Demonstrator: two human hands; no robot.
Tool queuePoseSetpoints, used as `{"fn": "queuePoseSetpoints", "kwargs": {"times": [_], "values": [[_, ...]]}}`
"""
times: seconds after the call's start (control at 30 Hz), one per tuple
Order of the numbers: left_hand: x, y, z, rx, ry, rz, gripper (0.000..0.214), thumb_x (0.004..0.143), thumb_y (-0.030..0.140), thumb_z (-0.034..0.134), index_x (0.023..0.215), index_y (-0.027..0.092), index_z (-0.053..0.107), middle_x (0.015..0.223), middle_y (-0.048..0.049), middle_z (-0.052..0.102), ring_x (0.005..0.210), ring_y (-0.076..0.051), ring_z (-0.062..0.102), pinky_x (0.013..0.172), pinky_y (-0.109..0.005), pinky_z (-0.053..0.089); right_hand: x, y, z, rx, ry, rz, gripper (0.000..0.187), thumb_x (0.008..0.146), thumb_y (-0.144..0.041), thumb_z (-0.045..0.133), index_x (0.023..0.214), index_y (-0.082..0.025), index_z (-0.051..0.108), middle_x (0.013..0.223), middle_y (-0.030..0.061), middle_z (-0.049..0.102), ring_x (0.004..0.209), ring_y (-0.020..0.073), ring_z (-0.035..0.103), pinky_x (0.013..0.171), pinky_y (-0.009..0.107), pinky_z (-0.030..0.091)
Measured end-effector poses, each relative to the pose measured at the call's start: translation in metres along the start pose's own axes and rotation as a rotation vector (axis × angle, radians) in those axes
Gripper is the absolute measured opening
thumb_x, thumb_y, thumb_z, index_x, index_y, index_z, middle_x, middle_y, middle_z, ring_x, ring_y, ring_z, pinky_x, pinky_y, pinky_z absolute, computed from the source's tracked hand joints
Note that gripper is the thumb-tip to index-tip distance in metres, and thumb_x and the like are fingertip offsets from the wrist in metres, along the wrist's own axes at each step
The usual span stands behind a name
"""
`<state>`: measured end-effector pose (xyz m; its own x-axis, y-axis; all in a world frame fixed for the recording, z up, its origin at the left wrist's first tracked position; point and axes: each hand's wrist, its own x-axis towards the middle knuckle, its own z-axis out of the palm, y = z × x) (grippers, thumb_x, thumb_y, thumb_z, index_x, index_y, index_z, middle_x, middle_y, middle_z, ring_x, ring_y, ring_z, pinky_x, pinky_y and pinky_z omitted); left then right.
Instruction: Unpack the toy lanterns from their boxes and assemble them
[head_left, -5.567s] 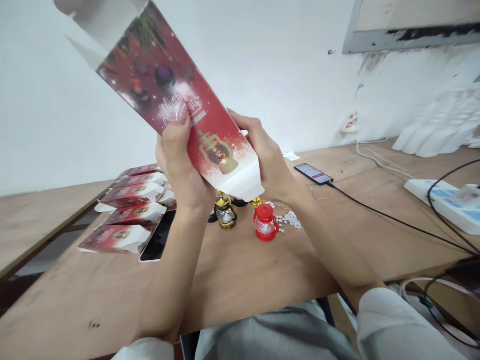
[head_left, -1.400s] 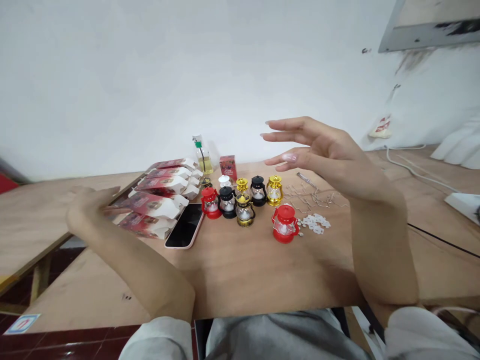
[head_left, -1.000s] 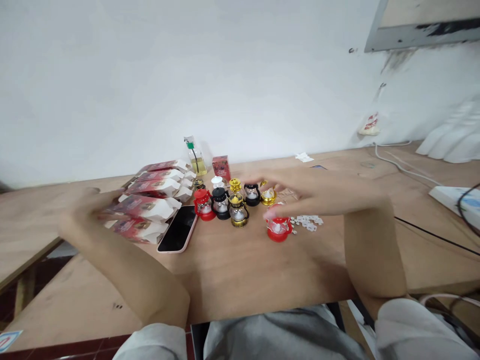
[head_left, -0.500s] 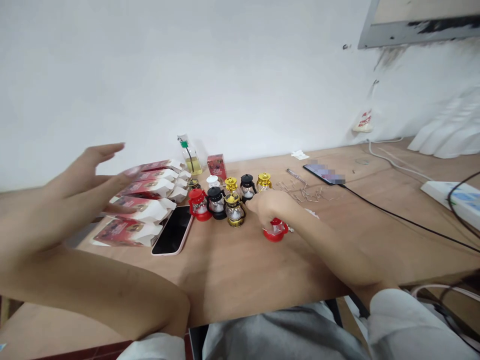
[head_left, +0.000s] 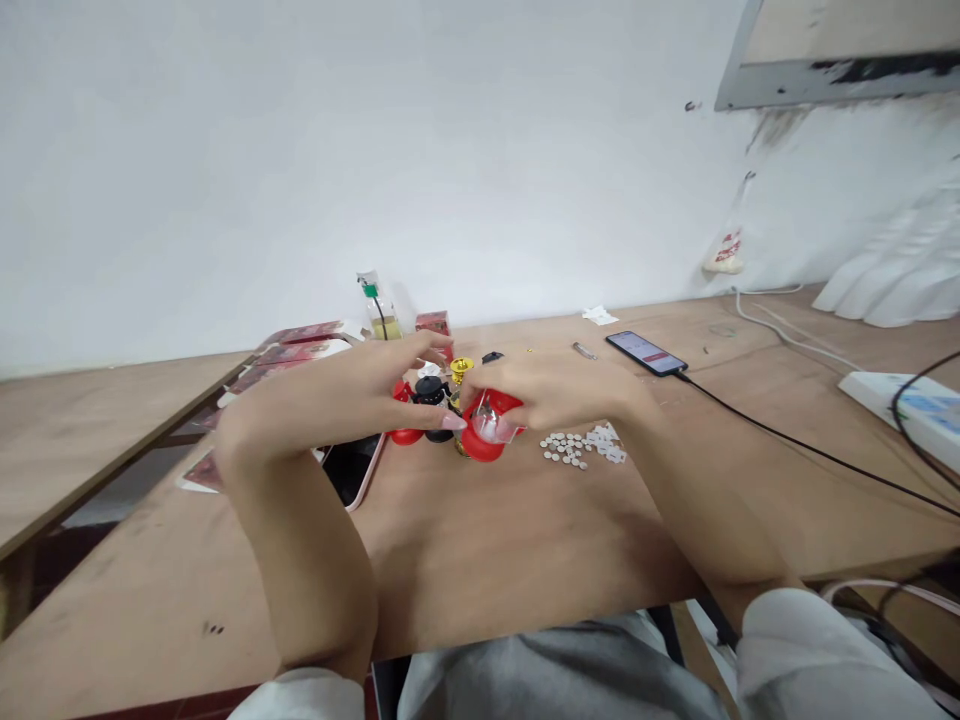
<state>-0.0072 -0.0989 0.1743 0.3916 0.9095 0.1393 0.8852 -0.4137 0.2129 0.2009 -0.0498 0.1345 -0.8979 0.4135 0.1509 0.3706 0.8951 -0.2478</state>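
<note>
In front of the row of small lanterns, my right hand (head_left: 551,388) grips a red mini lantern (head_left: 486,445) with a clear middle, fingers bent over its top and side. My left hand (head_left: 375,385) reaches in from the left, fingers stretched and apart. Its thumb tip lies at the red lantern's edge; whether it presses on it I cannot tell. Behind and between the hands stand another red lantern (head_left: 405,437), a black lantern (head_left: 429,390) and a gold-topped lantern (head_left: 461,368). The hands partly cover several of these.
Red printed boxes (head_left: 300,352) lie at left beside a pink-edged phone (head_left: 356,470). White round pieces (head_left: 566,447) and small white tabs (head_left: 607,443) lie right of the hands. Farther off are a pump bottle (head_left: 381,310), a cabled phone (head_left: 646,353) and a power strip (head_left: 907,400).
My right hand has lifted the red lantern off the table and brought it left. My left hand has come in from the far left, over the boxes, to the lantern.
</note>
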Motion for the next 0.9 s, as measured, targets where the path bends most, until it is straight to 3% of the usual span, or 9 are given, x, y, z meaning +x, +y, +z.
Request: {"fn": "queuePoseSetpoints", "kwargs": {"times": [0.1,0.2,0.43,0.63,0.8,0.9], "values": [[0.01,0.005,0.005,0.023,-0.105,0.041,0.061,0.07,0.058,0.058,0.122,0.027,0.049,0.113,-0.0031,0.061,0.096,-0.023,0.06,0.076,-0.03,0.045,-0.013,-0.005,-0.014,0.091,0.185,-0.099,0.028,0.08,-0.013,0.056,0.106,-0.022,0.056,0.108,0.004,0.063,0.094,0.0184,0.057,0.076,0.03,0.047],[0.02,0.009,0.008,0.009,-0.105,0.083,0.059,0.07,0.058,0.058,0.118,0.026,0.049,0.108,-0.0034,0.063,0.091,-0.022,0.06,0.074,-0.03,0.045,-0.025,-0.009,-0.024,0.157,0.406,-0.15,0.021,0.083,-0.024,0.06,0.103,-0.022,0.058,0.104,0.0035,0.063,0.092,0.0175,0.058,0.078,0.031,0.048],[0.031,0.021,0.012,0.003,0.055,0.194,0.045,0.067,0.05,0.063,0.101,0.021,0.057,0.072,0.0016,0.061,0.065,-0.016,0.058,0.06,-0.026,0.042,-0.034,-0.018,-0.025,0.27,0.798,-0.144,0.029,0.08,-0.033,0.065,0.105,-0.022,0.058,0.107,0.0039,0.06,0.098,0.0197,0.06,0.083,0.032,0.052],[0.029,0.027,0.014,0.084,0.233,0.246,0.028,0.069,0.033,0.056,0.092,0.018,0.055,0.066,0.0025,0.056,0.056,-0.011,0.05,0.054,-0.024,0.036,-0.027,-0.019,-0.021,0.079,0.836,-0.2,0.028,0.086,-0.031,0.057,0.111,-0.02,0.056,0.107,0.0028,0.059,0.101,0.0174,0.058,0.089,0.034,0.051],[0.03,0.019,0.014,0.129,0.43,0.162,0.025,0.068,0.037,0.058,0.087,0.02,0.054,0.066,0.0009,0.056,0.059,-0.013,0.05,0.052,-0.026,0.032,-0.019,-0.018,-0.017,-0.18,0.87,-0.202,0.016,0.089,-0.03,0.055,0.099,-0.021,0.063,0.103,0.0028,0.062,0.1,0.0184,0.057,0.089,0.038,0.048],[0.028,0.016,0.011,0.132,0.544,0.115,0.027,0.068,0.038,0.059,0.089,0.022,0.053,0.068,0.001,0.057,0.06,-0.014,0.049,0.054,-0.026,0.032,-0.017,-0.017,-0.017,-0.173,0.945,-0.223,0.015,0.085,-0.03,0.061,0.096,-0.021,0.066,0.105,0.0033,0.062,0.101,0.0191,0.056,0.088,0.037,0.048]]}}
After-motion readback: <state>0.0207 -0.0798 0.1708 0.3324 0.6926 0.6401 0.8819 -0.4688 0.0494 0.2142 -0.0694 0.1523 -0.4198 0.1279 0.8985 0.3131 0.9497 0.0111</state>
